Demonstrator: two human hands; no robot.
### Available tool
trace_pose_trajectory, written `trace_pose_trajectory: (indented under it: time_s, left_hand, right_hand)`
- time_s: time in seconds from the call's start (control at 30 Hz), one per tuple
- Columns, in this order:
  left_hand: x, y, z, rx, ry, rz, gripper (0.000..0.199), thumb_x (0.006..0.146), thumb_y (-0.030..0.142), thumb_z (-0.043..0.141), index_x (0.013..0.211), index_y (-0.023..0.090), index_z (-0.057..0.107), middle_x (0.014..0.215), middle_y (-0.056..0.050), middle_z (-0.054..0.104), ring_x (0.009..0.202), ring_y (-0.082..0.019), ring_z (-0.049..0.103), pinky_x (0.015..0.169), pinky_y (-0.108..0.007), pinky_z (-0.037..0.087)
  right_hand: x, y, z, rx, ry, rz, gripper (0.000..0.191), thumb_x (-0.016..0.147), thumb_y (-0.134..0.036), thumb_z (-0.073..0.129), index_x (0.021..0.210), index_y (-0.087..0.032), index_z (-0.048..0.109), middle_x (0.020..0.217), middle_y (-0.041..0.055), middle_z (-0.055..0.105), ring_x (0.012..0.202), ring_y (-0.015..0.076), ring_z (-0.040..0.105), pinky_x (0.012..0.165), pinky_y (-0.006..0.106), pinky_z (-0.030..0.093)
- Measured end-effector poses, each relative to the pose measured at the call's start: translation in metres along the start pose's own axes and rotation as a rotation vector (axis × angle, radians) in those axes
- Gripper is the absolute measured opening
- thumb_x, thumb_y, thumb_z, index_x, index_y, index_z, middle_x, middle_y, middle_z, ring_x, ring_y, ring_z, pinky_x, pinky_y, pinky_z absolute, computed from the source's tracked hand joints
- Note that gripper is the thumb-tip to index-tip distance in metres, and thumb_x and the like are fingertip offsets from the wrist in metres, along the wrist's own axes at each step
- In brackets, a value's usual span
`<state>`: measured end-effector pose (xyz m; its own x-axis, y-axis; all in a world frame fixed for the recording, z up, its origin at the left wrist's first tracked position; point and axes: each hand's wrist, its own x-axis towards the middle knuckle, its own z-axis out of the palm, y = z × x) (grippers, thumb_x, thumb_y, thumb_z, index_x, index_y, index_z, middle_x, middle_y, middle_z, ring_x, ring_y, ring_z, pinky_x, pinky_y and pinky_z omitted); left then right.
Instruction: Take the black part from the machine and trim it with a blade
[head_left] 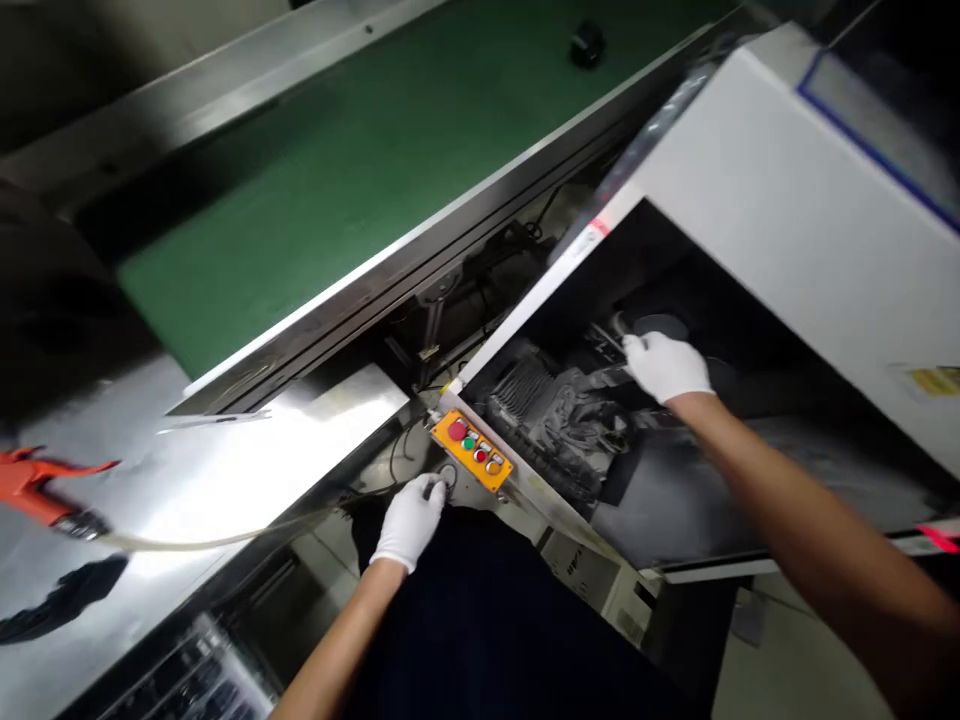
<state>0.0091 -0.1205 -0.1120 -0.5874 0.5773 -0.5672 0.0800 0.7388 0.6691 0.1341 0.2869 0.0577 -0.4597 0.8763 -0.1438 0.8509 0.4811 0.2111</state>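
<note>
green conveyor belt [360, 190] slants across the upper left, edged by metal rails. the white machine cabinet [810, 190] fills the right side, its wide front opening dark within. a shiny metal tabletop [225, 490] lies at the left, beside the belt's near end. inside the opening, a ribbed mechanism [570, 420] sits under grey dust. an orange gun-shaped tool [34, 485] lies on the tabletop, its pale hose [217, 546] running toward the person. the white-gloved right hand [671, 368] reaches into the opening, just beside the mechanism, fingers curled; the white-gloved left hand [409, 520] is near the yellow-orange control panel [472, 448], thumb and finger drawn together. the light is poor, so i cannot tell whether either grip is closed on anything. a round grey disc [660, 325] is just behind the right hand. one small black object [587, 45] rests on the belt.
</note>
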Motion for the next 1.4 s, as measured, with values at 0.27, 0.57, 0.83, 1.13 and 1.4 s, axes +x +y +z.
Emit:
trace_pose_trajectory:
  time_s: [0.27,0.57,0.83,1.13,1.4]
  left_hand:
    - [-0.003,0.016,0.003,0.099,-0.034,0.007,0.033,0.092,0.044,0.048,0.104,0.022,0.069,0.107,-0.009,0.078,0.104,-0.028,0.072,0.095,-0.036,0.052]
    - [-0.008,0.036,0.003,0.070,0.018,0.083,0.034,0.093,0.042,0.047,0.105,0.020,0.070,0.114,-0.010,0.077,0.108,-0.025,0.072,0.097,-0.035,0.052]
    - [-0.027,0.012,-0.005,0.098,0.051,0.016,0.027,0.096,0.035,0.050,0.101,0.019,0.071,0.101,-0.008,0.077,0.094,-0.021,0.072,0.089,-0.031,0.051]
    - [-0.059,-0.018,-0.028,0.089,0.085,-0.086,0.028,0.096,0.035,0.052,0.108,0.017,0.069,0.109,-0.011,0.076,0.101,-0.022,0.071,0.094,-0.032,0.049]
    - [-0.098,-0.059,-0.063,0.069,0.131,-0.152,0.024,0.098,0.033,0.054,0.105,0.015,0.068,0.103,-0.010,0.075,0.096,-0.020,0.070,0.096,-0.039,0.051]
  right_hand:
    - [-0.048,0.074,0.030,-0.115,0.191,-0.015,0.037,0.113,-0.040,0.046,0.117,-0.010,0.069,0.103,0.0130,0.064,0.095,0.0285,0.062,0.086,0.034,0.048]
    - [-0.042,0.051,0.033,-0.027,0.339,-0.109,0.040,0.112,-0.040,0.048,0.141,-0.013,0.055,0.118,0.0122,0.060,0.105,0.0273,0.057,0.096,0.035,0.043]
    - [-0.038,-0.014,0.028,0.024,0.508,-0.220,0.043,0.104,-0.035,0.054,0.137,-0.008,0.054,0.143,0.0149,0.042,0.133,0.0352,0.031,0.118,0.052,0.021]
    - [-0.186,-0.154,0.138,0.127,-0.127,-0.762,0.044,0.103,-0.036,0.054,0.142,-0.015,0.053,0.154,0.0113,0.033,0.099,0.0236,0.058,0.089,0.031,0.051]
    - [-0.207,-0.185,0.172,0.143,-0.209,-0.580,0.051,0.103,-0.031,0.050,0.150,-0.011,0.045,0.151,0.0182,0.036,0.082,0.0238,0.063,0.077,0.034,0.055]
